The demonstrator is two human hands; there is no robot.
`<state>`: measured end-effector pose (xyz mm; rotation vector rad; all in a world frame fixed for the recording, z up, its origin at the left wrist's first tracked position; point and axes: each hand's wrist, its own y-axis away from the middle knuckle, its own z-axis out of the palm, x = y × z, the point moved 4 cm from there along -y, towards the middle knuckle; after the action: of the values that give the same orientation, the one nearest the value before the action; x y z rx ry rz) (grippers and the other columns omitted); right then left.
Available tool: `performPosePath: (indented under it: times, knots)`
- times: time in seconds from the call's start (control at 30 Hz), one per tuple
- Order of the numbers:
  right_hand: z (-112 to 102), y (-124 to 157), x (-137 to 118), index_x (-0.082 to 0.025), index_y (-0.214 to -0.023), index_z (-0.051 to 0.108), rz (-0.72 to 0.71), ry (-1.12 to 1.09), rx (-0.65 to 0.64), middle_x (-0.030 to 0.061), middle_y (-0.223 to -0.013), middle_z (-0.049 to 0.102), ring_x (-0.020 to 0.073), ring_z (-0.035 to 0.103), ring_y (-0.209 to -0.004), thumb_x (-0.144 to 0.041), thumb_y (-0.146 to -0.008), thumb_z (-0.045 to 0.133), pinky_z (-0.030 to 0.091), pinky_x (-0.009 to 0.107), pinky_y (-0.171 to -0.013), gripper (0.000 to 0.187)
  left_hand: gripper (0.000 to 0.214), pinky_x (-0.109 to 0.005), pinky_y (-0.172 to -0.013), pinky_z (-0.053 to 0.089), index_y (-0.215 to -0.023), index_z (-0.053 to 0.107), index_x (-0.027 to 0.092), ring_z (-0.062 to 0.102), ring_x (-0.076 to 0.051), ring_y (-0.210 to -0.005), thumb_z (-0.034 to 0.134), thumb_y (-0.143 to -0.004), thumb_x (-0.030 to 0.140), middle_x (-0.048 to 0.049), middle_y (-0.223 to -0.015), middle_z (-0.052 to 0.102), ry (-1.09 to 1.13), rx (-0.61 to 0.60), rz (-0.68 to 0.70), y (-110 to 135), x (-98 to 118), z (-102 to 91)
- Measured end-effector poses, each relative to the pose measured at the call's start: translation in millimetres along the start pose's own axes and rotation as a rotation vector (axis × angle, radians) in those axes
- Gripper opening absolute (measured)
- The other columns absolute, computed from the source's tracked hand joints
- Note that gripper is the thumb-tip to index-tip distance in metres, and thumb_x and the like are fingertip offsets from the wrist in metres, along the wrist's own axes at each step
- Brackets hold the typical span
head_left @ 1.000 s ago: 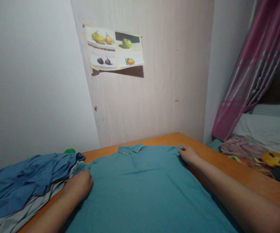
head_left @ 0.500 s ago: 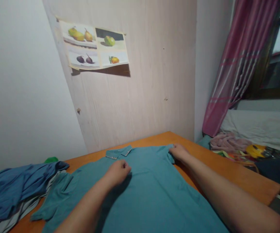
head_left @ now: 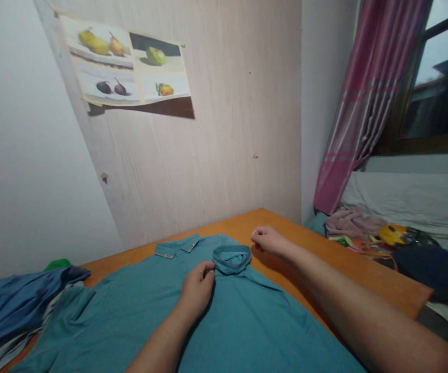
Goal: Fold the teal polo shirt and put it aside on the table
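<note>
A teal collared shirt (head_left: pixel 224 321) lies spread out, its collar (head_left: pixel 177 246) at the far end. The sleeve on the right is folded inward, and its round cuff opening (head_left: pixel 231 259) faces up on top of the shirt. My left hand (head_left: pixel 199 282) pinches the near left edge of that cuff between thumb and fingers. Just right of the sleeve, my right hand (head_left: pixel 268 240) hovers over the table with its fingers curled together. Nothing shows between them, and it looks apart from the cloth.
The shirt rests on an orange-brown wooden tabletop (head_left: pixel 363 280). Folded blue clothing (head_left: pixel 17 295) is piled at the left, with a green item (head_left: pixel 57 264) behind it. A wall with fruit pictures (head_left: pixel 130 67) stands behind. Cloths and a yellow item (head_left: pixel 392 234) lie at the right.
The right sleeve, gripped earlier by my right hand, is now folded inward. My left hand has closed on its cuff, and my right hand has come off it. The view has shifted slightly right.
</note>
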<state>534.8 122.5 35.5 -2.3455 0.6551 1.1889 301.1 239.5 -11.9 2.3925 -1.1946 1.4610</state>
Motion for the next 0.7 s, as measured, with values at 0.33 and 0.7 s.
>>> performPosePath:
  times: [0.33,0.7]
  knots:
    - [23.0,-7.9,16.4,-0.018,-0.081,0.067,0.062,0.328,0.059,0.0075,-0.084,0.071,0.0212,0.063,-0.079,-0.037,-0.068,0.080,0.040,0.026,-0.064,0.027,0.026,-0.032,-0.090,0.048,-0.098,0.071,0.018,0.067,-0.022,-0.098,0.049,-0.086,0.023,-0.0069,-0.101,0.075,-0.160,-0.016,0.061,6.7,7.0,-0.3]
    - [-18.8,-42.6,63.8,-0.015,-0.085,0.064,0.260,0.242,0.363,0.0070,-0.069,0.064,0.0167,0.060,-0.061,-0.027,-0.095,0.048,0.038,0.024,-0.048,0.022,0.028,-0.040,-0.095,0.038,-0.111,0.068,0.022,0.057,-0.028,-0.114,0.053,-0.090,0.034,-0.0099,-0.117,0.068,-0.653,-0.055,0.013,24.2,21.4,-1.2]
